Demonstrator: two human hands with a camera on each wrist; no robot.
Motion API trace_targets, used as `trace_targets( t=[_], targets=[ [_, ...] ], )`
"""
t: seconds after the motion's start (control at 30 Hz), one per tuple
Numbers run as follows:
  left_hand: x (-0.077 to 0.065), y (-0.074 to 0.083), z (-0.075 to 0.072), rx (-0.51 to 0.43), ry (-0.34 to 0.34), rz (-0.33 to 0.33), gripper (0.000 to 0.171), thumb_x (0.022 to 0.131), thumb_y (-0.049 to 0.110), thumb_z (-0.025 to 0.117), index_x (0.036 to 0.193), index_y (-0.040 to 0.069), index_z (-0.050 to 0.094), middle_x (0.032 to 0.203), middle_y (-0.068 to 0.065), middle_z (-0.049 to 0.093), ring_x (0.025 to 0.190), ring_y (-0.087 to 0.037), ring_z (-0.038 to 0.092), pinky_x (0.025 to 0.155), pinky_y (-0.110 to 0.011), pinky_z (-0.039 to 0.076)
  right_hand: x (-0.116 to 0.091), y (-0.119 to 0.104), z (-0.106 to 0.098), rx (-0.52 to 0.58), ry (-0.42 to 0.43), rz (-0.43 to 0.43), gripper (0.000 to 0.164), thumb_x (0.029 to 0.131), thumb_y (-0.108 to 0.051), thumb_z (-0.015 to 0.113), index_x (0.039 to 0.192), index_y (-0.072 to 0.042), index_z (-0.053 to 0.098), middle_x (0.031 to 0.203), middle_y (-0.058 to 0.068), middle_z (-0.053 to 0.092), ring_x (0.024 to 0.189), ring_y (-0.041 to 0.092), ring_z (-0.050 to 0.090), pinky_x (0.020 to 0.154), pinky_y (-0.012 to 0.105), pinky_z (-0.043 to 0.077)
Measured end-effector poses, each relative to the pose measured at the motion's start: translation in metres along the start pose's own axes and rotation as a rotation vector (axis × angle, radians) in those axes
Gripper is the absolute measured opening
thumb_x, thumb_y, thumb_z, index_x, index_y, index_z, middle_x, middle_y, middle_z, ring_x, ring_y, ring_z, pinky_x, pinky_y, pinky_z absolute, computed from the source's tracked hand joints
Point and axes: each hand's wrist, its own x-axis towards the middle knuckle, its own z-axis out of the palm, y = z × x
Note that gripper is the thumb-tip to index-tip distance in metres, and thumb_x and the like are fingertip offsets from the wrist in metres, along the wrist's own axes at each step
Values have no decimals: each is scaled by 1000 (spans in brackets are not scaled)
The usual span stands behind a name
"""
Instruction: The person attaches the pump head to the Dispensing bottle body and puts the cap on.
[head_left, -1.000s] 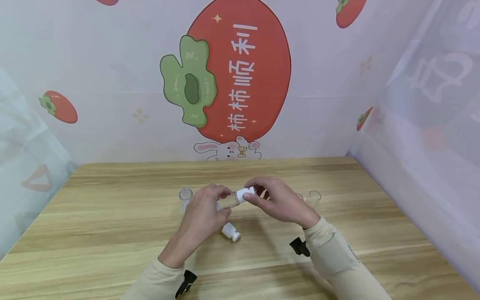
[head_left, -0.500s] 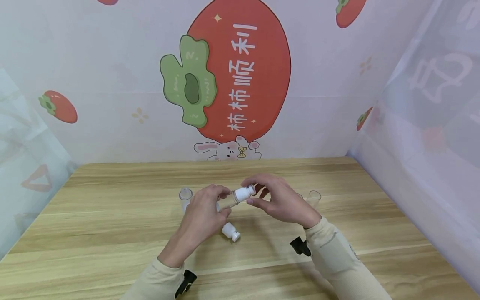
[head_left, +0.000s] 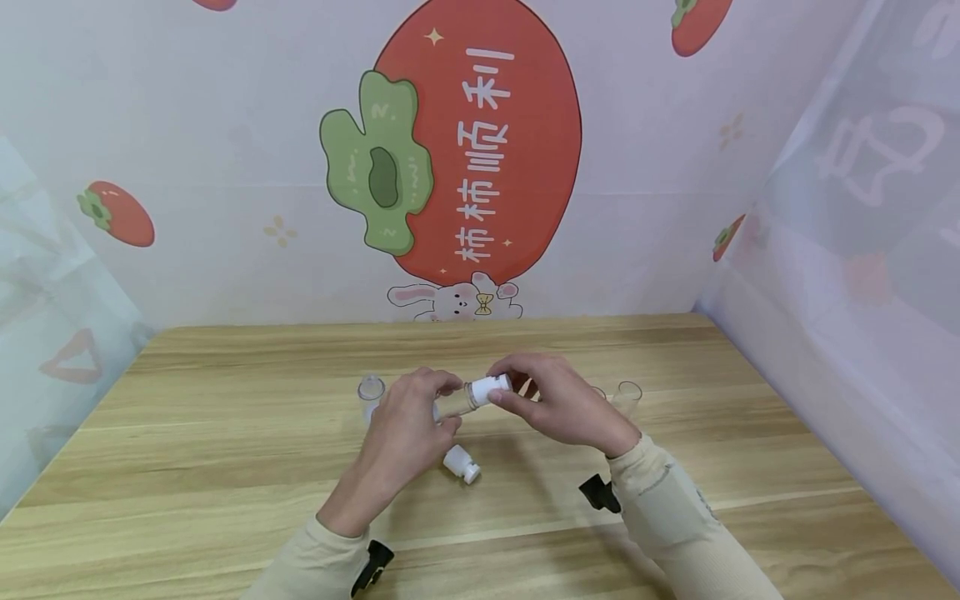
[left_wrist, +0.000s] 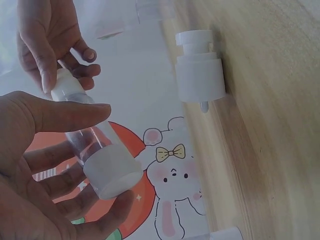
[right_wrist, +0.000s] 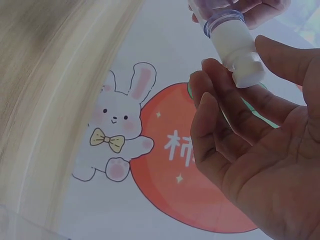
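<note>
Vs 0.5 s ago: right grip [head_left: 562,404] has closed back in, thumb now against the white pump top [head_left: 486,389]; in that earlier frame thumb and fingers stood off it. Close to the 1.0 s pose again. Right grip is nearly closed, thumb one side, bent fingers the other, a light pinch on the pump top. Left grip [head_left: 405,417] unchanged: part-open curl, thumb and fingers around the clear bottle [head_left: 454,405], white base band showing in the left wrist view. Bottle hasn't shifted: between the two hands, held off the tabletop [head_left: 225,483], tilted, pump end up and to the right, pump top at the neck. Loose pump top [head_left: 461,463] lies on its side just below the left hand, same place as before. Other clear bottle [head_left: 371,390] stands left of the left hand; clear container [head_left: 627,398] right of the right hand, second rim beside it mostly hidden. Surface: light wood-grain tabletop, streaks running crosswise. Room: pale backdrop [head_left: 225,125] behind, big red persimmon print [head_left: 525,167] with white lettering, rabbit print [head_left: 456,302] below it at table edge, pale sheets on both sides. Beige sleeves [head_left: 667,500] on both arms.
</note>
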Motion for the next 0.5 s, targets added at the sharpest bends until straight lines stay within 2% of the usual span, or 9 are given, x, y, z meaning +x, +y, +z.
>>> trace_targets(
  t=[0.27,0.5],
  targets=[
    [0,0,1,3,6,14,34,73,-2,85,105,6,76,100,-7,72,94,-25,67,67,-41,55,-1,-4,-1,-18,0,41,13,97,-21,70,108,-14,71,89,-10,66,84,12,62,76,31,54],
    [0,0,1,-8,4,9,32,74,-2,85,104,5,75,98,-7,71,94,-25,66,73,-43,55,-1,-1,-2,-10,19,-45,32,90,-14,79,119,-8,68,106,-6,68,91,17,64,81,37,55]
  ],
)
